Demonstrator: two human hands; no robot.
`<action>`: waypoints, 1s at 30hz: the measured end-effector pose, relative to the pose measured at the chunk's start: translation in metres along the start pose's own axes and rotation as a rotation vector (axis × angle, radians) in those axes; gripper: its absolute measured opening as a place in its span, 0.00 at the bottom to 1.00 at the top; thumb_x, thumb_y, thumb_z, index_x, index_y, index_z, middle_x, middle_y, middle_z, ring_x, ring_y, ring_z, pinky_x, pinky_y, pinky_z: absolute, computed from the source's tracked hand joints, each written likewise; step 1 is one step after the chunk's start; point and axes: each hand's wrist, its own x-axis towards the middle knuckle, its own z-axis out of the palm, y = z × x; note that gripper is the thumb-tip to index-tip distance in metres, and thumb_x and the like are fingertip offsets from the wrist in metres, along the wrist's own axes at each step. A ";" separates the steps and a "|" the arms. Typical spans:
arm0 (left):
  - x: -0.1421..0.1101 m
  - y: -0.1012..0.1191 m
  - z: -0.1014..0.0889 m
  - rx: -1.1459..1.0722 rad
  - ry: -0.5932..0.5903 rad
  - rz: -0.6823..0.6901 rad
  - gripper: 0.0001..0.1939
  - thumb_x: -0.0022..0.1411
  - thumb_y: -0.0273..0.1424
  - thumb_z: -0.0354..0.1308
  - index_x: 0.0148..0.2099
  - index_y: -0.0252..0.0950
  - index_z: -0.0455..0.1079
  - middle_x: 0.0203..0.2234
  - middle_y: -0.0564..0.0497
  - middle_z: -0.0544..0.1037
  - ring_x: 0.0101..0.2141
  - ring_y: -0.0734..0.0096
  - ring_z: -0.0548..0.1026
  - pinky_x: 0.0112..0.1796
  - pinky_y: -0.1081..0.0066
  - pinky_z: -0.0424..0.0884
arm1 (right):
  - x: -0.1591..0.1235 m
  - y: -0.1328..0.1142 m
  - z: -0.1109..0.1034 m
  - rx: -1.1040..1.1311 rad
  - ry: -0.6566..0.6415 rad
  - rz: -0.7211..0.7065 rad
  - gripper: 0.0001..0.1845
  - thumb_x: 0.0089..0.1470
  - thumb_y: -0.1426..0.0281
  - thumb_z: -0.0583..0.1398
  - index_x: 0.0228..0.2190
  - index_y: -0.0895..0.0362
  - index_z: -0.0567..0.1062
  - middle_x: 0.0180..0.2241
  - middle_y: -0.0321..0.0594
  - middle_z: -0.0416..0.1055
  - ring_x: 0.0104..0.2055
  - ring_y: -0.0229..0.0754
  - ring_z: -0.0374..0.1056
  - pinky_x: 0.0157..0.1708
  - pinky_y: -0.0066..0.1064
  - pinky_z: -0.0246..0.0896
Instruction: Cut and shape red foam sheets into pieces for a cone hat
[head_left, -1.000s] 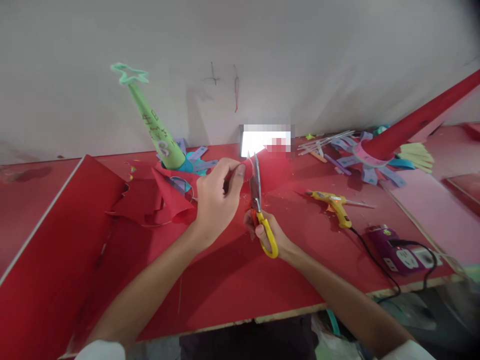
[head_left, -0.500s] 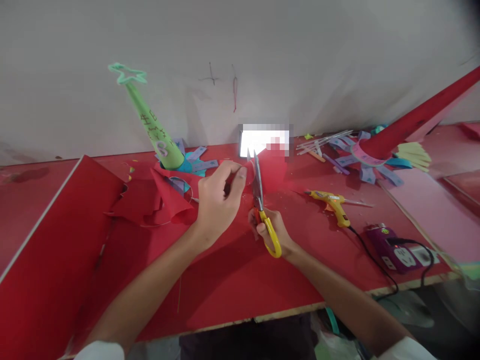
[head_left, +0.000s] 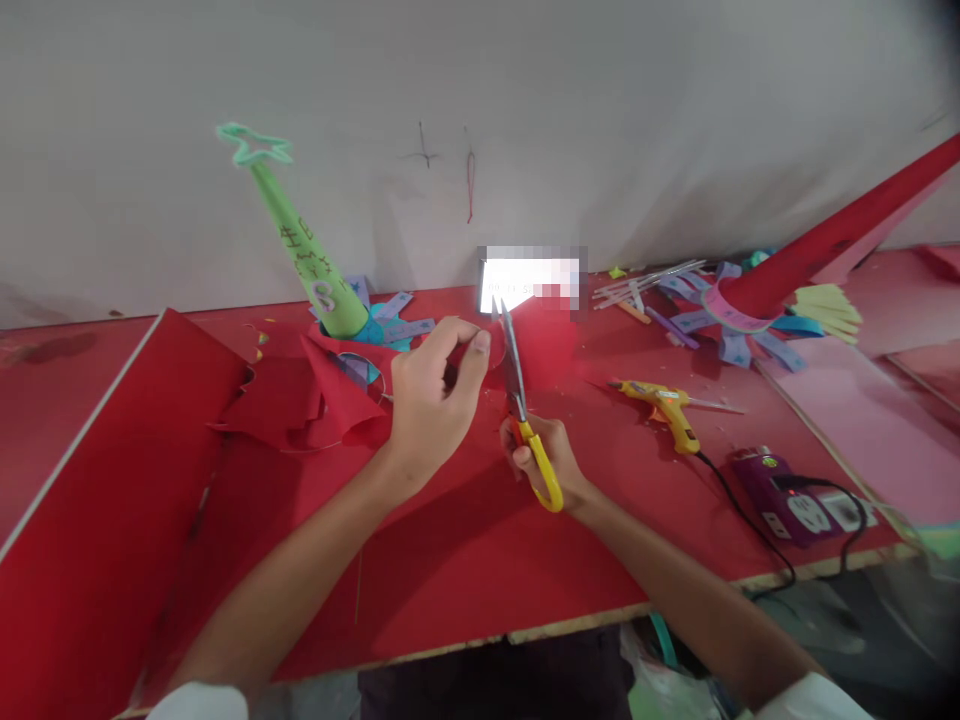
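My right hand (head_left: 551, 455) grips scissors (head_left: 541, 465) with yellow and red handles, blades pointing away from me and slightly apart at the tips. A red sheet (head_left: 547, 345), felt or paper, rises beside the blades. My left hand (head_left: 439, 405) is closed in a pinch just left of the blades, with a red edge of the sheet at its fingertips. The exact contact between blades and sheet is hard to make out. Left of that hand lie crumpled red offcuts (head_left: 349, 400).
A green paper cone (head_left: 319, 265) with a star top stands back left; a red cone (head_left: 817, 235) leans at right. A bright screen (head_left: 517, 280) stands against the wall. A yellow glue gun (head_left: 664, 400) is wired to a purple power strip (head_left: 780, 500). A large red board (head_left: 90, 500) lies left.
The scissor tips are slightly closer together. My left hand has shifted a touch to the left since half a second ago; otherwise things stay in place.
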 end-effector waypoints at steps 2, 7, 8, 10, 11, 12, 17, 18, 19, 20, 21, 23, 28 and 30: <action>0.001 0.000 -0.001 0.006 0.006 -0.003 0.14 0.77 0.33 0.56 0.34 0.39 0.66 0.21 0.59 0.67 0.20 0.80 0.62 0.22 0.73 0.58 | 0.000 0.000 0.000 -0.006 0.001 0.007 0.44 0.52 0.22 0.53 0.25 0.53 0.67 0.19 0.31 0.60 0.21 0.35 0.55 0.20 0.29 0.50; 0.002 0.000 -0.002 0.023 0.020 0.003 0.14 0.77 0.33 0.56 0.34 0.39 0.66 0.21 0.59 0.66 0.19 0.79 0.62 0.22 0.73 0.58 | -0.001 -0.001 -0.001 -0.021 0.007 0.014 0.45 0.51 0.22 0.53 0.24 0.53 0.67 0.19 0.32 0.60 0.21 0.35 0.54 0.20 0.29 0.49; 0.002 0.000 -0.002 0.031 0.025 0.004 0.14 0.77 0.33 0.57 0.34 0.39 0.66 0.21 0.59 0.66 0.19 0.79 0.62 0.22 0.72 0.58 | -0.001 -0.001 -0.001 -0.020 0.008 0.016 0.45 0.51 0.22 0.54 0.25 0.53 0.67 0.19 0.32 0.60 0.21 0.35 0.55 0.20 0.29 0.49; 0.002 0.001 -0.003 0.039 0.034 0.006 0.14 0.77 0.34 0.57 0.35 0.39 0.67 0.21 0.59 0.66 0.20 0.79 0.62 0.22 0.72 0.58 | -0.002 0.000 -0.001 -0.015 0.011 0.017 0.44 0.51 0.22 0.55 0.25 0.53 0.67 0.19 0.32 0.60 0.20 0.35 0.54 0.20 0.29 0.49; 0.002 0.001 -0.004 0.036 0.035 0.008 0.14 0.77 0.34 0.57 0.35 0.39 0.67 0.21 0.59 0.67 0.20 0.79 0.62 0.22 0.72 0.58 | -0.002 0.000 -0.001 -0.010 0.013 0.015 0.44 0.51 0.23 0.55 0.25 0.53 0.67 0.19 0.32 0.60 0.20 0.35 0.54 0.20 0.29 0.49; 0.003 0.001 -0.004 0.031 0.032 0.005 0.13 0.77 0.34 0.57 0.35 0.39 0.67 0.22 0.59 0.67 0.20 0.79 0.62 0.22 0.72 0.59 | -0.002 0.001 -0.001 -0.005 0.015 0.013 0.44 0.51 0.23 0.55 0.24 0.53 0.67 0.19 0.31 0.59 0.20 0.35 0.54 0.20 0.29 0.48; 0.005 0.003 -0.009 0.032 0.024 -0.022 0.12 0.76 0.37 0.59 0.37 0.40 0.69 0.23 0.59 0.69 0.20 0.78 0.62 0.23 0.72 0.62 | -0.003 0.001 -0.001 -0.007 0.018 0.017 0.44 0.51 0.23 0.56 0.24 0.53 0.67 0.18 0.32 0.60 0.20 0.36 0.54 0.20 0.30 0.49; 0.006 0.002 -0.010 0.040 0.031 -0.020 0.12 0.76 0.38 0.60 0.37 0.40 0.70 0.23 0.59 0.69 0.20 0.78 0.62 0.23 0.71 0.63 | -0.003 0.000 -0.001 -0.010 0.015 0.018 0.44 0.51 0.23 0.55 0.24 0.53 0.67 0.18 0.32 0.60 0.20 0.36 0.54 0.20 0.30 0.49; 0.007 0.002 -0.011 0.049 0.038 -0.015 0.12 0.76 0.39 0.60 0.37 0.40 0.70 0.23 0.59 0.69 0.21 0.78 0.62 0.23 0.71 0.63 | -0.003 0.000 -0.001 -0.011 0.012 0.018 0.44 0.51 0.23 0.55 0.24 0.53 0.67 0.18 0.32 0.61 0.20 0.36 0.55 0.20 0.30 0.49; 0.007 0.001 -0.012 0.059 0.045 -0.008 0.13 0.75 0.40 0.61 0.37 0.40 0.70 0.23 0.58 0.70 0.21 0.78 0.63 0.24 0.71 0.64 | -0.003 -0.001 -0.001 -0.011 0.010 0.021 0.44 0.51 0.23 0.55 0.24 0.53 0.67 0.18 0.32 0.61 0.20 0.36 0.55 0.20 0.30 0.49; 0.008 0.001 -0.012 0.070 0.052 0.000 0.13 0.75 0.40 0.61 0.37 0.40 0.71 0.23 0.58 0.70 0.21 0.77 0.63 0.24 0.71 0.64 | -0.003 -0.001 -0.001 -0.011 0.011 0.024 0.44 0.51 0.23 0.55 0.24 0.53 0.67 0.18 0.32 0.60 0.20 0.36 0.55 0.20 0.29 0.49; 0.009 0.001 -0.013 0.083 0.061 0.022 0.13 0.75 0.39 0.62 0.36 0.40 0.71 0.23 0.58 0.71 0.22 0.77 0.64 0.25 0.71 0.64 | -0.004 0.000 -0.001 -0.012 0.018 0.026 0.44 0.51 0.23 0.56 0.24 0.53 0.67 0.17 0.32 0.60 0.19 0.35 0.54 0.19 0.29 0.48; 0.011 0.004 -0.015 0.111 0.074 0.050 0.15 0.76 0.41 0.61 0.36 0.41 0.71 0.24 0.57 0.73 0.22 0.76 0.64 0.26 0.68 0.63 | -0.005 0.002 -0.001 0.005 0.020 0.031 0.44 0.50 0.23 0.57 0.23 0.53 0.68 0.17 0.32 0.60 0.18 0.35 0.55 0.18 0.29 0.48; 0.013 0.003 -0.018 0.139 0.098 0.056 0.15 0.76 0.42 0.61 0.36 0.42 0.71 0.25 0.56 0.73 0.23 0.74 0.65 0.27 0.67 0.63 | -0.005 0.003 -0.002 0.023 0.014 0.033 0.44 0.50 0.23 0.57 0.24 0.53 0.68 0.16 0.31 0.60 0.18 0.35 0.55 0.18 0.29 0.49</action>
